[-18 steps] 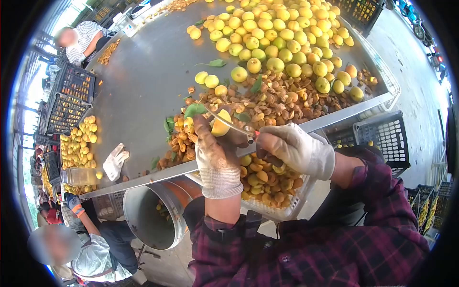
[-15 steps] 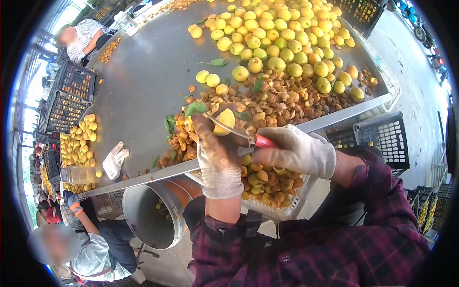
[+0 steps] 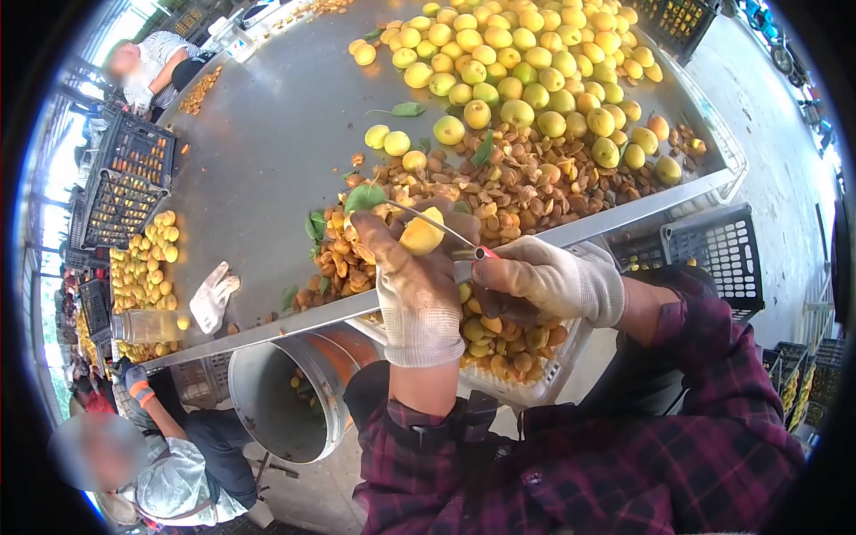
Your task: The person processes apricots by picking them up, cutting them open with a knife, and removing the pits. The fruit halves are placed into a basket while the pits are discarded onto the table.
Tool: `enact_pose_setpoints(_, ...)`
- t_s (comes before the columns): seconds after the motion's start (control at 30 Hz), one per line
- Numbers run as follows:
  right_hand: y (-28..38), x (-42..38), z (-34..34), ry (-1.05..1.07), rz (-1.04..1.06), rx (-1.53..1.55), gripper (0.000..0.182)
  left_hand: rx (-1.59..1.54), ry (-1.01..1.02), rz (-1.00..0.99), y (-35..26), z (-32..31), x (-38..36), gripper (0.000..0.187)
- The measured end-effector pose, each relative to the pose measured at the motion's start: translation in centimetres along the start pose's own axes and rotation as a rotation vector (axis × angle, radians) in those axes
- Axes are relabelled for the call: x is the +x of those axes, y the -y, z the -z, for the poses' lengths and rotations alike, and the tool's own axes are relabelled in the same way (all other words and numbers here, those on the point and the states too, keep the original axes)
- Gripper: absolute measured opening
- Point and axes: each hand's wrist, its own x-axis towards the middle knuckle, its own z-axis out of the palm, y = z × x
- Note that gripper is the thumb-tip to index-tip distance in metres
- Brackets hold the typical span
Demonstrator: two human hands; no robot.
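My left hand (image 3: 415, 299), in a stained white glove, holds a yellow apricot (image 3: 422, 234) above the table's front edge. My right hand (image 3: 553, 278), gloved too, grips a knife (image 3: 482, 253) with a red handle. Its thin blade points left and lies along the far side of the fruit. Right below both hands is a white crate (image 3: 563, 367) heaped with apricot pieces (image 3: 510, 343). Just beyond my fingers, brown apricot stones (image 3: 544, 192) spread over the metal table (image 3: 259, 187), with a green leaf (image 3: 365, 197) by my left fingertips.
Whole apricots (image 3: 517, 53) are heaped at the back of the table. A loose glove (image 3: 214, 299) and a clear jar (image 3: 147, 325) lie at left. Below the edge stand a large drum (image 3: 259, 419) and a black crate (image 3: 727, 254). Two people (image 3: 183, 481) sit at the left.
The apricot has turned in my left hand, and the blade has shifted from across its front to its far side. The knife handle now points more toward me.
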Motion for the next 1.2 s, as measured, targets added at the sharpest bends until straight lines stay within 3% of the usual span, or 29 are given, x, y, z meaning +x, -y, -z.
enact_pose_setpoints(0.2,-1.3,0.7,-0.3,0.161,-0.027,0.224,0.057,-0.075,-0.027,0.087,0.8,1.0,0.7,0.094)
enact_pose_setpoints(0.3,-1.4,1.1,-1.5,0.096,-0.012,0.249,0.052,-0.067,0.036,0.119,0.9,1.3,0.4,0.093)
enact_pose_setpoints(0.37,-1.9,1.6,-1.4,0.077,-0.037,0.177,0.048,-0.027,0.003,0.109,0.6,1.2,0.3,0.091)
enact_pose_setpoints(0.43,-2.4,2.2,-1.7,-0.101,0.144,-0.196,0.046,-0.118,-0.019,0.151,1.3,1.4,1.2,0.09)
enact_pose_setpoints(0.53,-1.9,2.8,-1.2,-0.212,0.252,-0.438,0.046,-0.255,-0.047,0.21,1.1,1.0,1.6,0.086)
enact_pose_setpoints(0.6,-1.4,2.5,-1.3,-0.2,0.222,-0.466,0.045,-0.308,-0.054,0.224,0.5,0.6,0.9,0.084)
enact_pose_setpoints(0.67,-0.7,2.4,-1.1,-0.189,0.193,-0.499,0.045,-0.015,-0.01,-0.007,-0.4,0.1,-0.5,0.084)
enact_pose_setpoints(0.77,-0.4,2.4,-0.5,-0.082,-0.004,-0.313,0.045,0.083,-0.015,-0.007,-1.6,-1.2,-1.7,0.074)
enact_pose_setpoints(0.83,-0.6,2.4,-0.4,-0.309,0.393,-0.567,0.043,0.101,-0.012,-0.104,-0.2,0.3,-0.7,0.068)
enact_pose_setpoints(0.87,-0.3,2.2,-1.0,-0.427,0.457,-0.692,0.04,0.123,-0.007,-0.197,0.5,1.0,-0.3,0.063)
enact_pose_setpoints(0.9,-0.5,2.4,-1.1,-0.428,0.458,-0.69,0.04,0.126,-0.007,-0.197,0.3,0.9,-0.4,0.063)
enact_pose_setpoints(1.0,-1.7,3.0,-1.0,-0.547,0.614,-1.06,0.029,0.039,-0.023,-0.209,0.5,0.6,-0.6,0.048)
enact_pose_setpoints(1.07,-2.8,4.3,-0.8,-0.517,0.575,-1.057,0.029,0.007,-0.194,-0.208,1.9,1.3,0.0,0.06)
enact_pose_setpoints(1.17,-3.3,4.8,-1.1,-0.441,0.578,-1.022,0.029,0.163,-0.189,-0.174,0.5,0.8,-0.4,0.06)
enact_pose_setpoints(1.2,-3.6,4.9,-1.6,-0.429,0.6,-0.873,0.029,0.158,-0.191,-0.172,0.3,0.7,-0.6,0.06)
